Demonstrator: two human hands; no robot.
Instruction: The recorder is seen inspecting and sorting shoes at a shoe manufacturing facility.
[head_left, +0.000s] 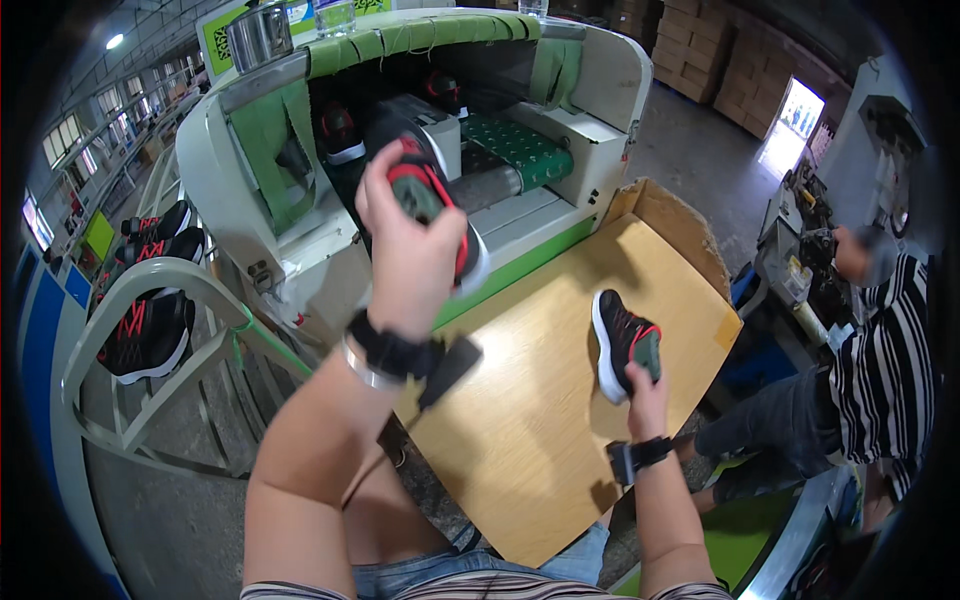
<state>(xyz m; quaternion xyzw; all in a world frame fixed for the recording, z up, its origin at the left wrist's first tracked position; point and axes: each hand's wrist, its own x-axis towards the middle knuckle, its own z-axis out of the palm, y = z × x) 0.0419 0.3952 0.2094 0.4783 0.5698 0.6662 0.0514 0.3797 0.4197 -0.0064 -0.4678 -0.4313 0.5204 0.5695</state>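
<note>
A white and green conveyor machine [400,150] fills the upper middle, its tunnel mouth hung with green flaps, a green patterned belt [515,150] running out toward the counter [540,400]. The counter is a tilted slab of light wood grain; its near corner ends above the person's lap, its far right edge meets a flap of brown cardboard [670,225], and its left edge runs along the machine's green base. Most of its surface lies bare between the two hands. Left of the machine a curved white rack [150,310] carries several black and red sneakers [145,335]. On the right a person in a striped shirt [885,370] sits close to the counter's right corner.

The left hand [405,250] is raised in front of the machine, fingers clamped around a black sneaker with red trim [430,200], its sole turned toward the camera and its white edge showing below the palm. The right hand [645,395] rests on the counter, fingers closed on the heel end of a second sneaker [620,340], black with a white sole rim, red accents and a grey-green patch, lying on its side near the counter's right edge.
</note>
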